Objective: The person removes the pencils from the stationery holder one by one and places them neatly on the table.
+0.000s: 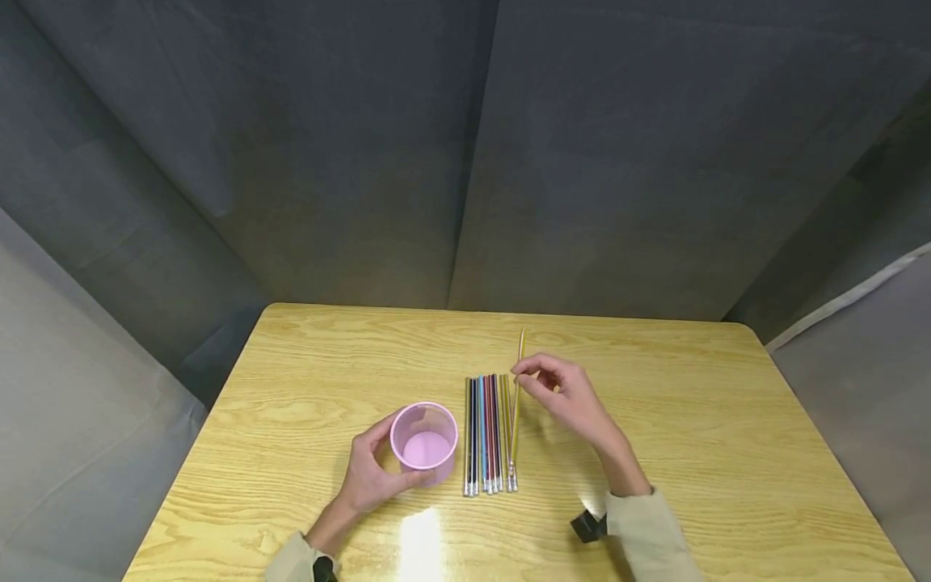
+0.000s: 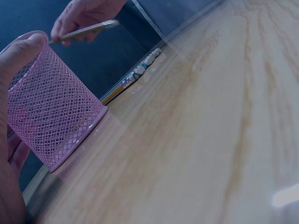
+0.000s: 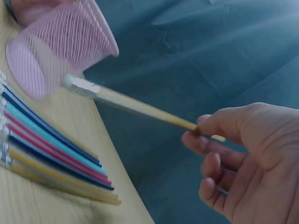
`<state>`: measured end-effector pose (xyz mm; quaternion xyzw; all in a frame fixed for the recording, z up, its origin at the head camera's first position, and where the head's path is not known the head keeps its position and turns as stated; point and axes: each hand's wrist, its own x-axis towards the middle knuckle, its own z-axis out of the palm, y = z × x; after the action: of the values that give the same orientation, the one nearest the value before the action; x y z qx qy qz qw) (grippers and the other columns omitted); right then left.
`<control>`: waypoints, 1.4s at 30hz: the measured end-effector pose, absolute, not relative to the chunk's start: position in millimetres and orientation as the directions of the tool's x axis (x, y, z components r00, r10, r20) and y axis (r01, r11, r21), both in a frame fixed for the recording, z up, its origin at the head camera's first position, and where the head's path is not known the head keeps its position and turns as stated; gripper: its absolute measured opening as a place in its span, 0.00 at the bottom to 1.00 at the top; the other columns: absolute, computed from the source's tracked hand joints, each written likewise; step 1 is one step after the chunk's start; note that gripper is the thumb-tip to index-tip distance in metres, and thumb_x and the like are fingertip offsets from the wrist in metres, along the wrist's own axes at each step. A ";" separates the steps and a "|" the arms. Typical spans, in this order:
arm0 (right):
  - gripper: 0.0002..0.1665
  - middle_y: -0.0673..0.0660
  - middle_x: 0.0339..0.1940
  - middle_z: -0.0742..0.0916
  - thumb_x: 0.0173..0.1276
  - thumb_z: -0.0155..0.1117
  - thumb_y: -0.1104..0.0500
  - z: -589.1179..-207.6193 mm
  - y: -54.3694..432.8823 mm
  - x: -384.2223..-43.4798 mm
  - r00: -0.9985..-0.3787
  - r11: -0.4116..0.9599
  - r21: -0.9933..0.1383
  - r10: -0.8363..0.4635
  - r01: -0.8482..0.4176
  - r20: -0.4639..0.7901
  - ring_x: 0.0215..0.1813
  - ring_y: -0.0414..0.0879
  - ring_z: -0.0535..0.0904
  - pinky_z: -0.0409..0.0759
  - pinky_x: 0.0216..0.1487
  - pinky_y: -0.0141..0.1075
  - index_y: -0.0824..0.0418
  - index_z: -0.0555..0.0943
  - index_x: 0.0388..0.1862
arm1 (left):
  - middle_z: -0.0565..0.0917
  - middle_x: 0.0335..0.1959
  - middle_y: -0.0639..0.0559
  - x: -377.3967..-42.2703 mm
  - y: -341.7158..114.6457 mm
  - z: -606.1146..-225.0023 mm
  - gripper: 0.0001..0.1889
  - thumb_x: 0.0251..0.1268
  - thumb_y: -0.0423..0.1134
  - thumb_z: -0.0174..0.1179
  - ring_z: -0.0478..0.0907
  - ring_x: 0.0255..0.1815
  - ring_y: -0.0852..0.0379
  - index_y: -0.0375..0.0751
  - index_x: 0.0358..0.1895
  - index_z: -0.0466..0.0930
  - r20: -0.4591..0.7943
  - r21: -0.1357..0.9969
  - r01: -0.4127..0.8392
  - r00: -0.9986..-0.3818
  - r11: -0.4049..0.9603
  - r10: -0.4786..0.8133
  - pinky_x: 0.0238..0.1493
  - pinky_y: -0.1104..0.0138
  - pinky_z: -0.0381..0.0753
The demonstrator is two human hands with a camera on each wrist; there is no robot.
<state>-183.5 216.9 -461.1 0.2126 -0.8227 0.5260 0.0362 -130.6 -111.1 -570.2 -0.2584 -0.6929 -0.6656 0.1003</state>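
Observation:
My left hand grips a pink mesh pencil cup around its left side, the thumb at the rim in the left wrist view. The cup stands upright on the table with its mouth up; nothing shows inside. My right hand pinches a yellow pencil near its pointed end between thumb and index finger. That pencil is raised and tilted, its eraser end toward the cup, which it overlaps in the right wrist view. Between the hands lies a side-by-side row of pencils in yellow, dark blue, light blue and red, silver ferrules toward me.
A light wood table carries everything. Dark grey cloth hangs behind its far edge, with paler panels at the sides. A small black device sits at my right wrist.

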 end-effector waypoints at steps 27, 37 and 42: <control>0.07 0.56 0.37 0.89 0.73 0.64 0.68 -512.3 221.3 -196.9 -0.938 0.621 -0.764 -0.341 -0.176 -0.062 0.39 0.44 0.80 0.83 0.41 0.34 0.63 0.87 0.46 | 0.83 0.61 0.30 -128.9 -108.1 -568.7 0.47 0.35 0.28 0.85 0.81 0.61 0.31 0.29 0.69 0.75 0.484 0.870 0.492 -0.845 -0.026 0.227 0.71 0.59 0.79; 0.09 0.54 0.41 0.90 0.75 0.63 0.65 -510.3 221.3 -197.4 -0.941 0.662 -0.728 -0.330 -0.180 -0.068 0.39 0.43 0.81 0.82 0.44 0.38 0.62 0.88 0.48 | 0.83 0.62 0.31 -132.7 -108.6 -570.9 0.47 0.36 0.27 0.84 0.81 0.62 0.33 0.30 0.69 0.75 0.471 0.878 0.478 -0.851 -0.029 0.231 0.72 0.60 0.77; 0.10 0.55 0.40 0.90 0.76 0.63 0.64 -508.2 220.1 -197.4 -0.941 0.643 -0.747 -0.331 -0.168 -0.073 0.38 0.44 0.80 0.82 0.40 0.34 0.64 0.87 0.52 | 0.83 0.63 0.31 -132.2 -110.0 -570.8 0.47 0.37 0.27 0.84 0.80 0.63 0.32 0.30 0.70 0.74 0.458 0.884 0.466 -0.858 -0.022 0.230 0.74 0.60 0.76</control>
<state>-197.4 220.1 -508.2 0.1384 -0.9006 0.3993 -0.1019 -132.2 -110.0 -570.8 -0.2510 -0.6937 -0.6693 0.0883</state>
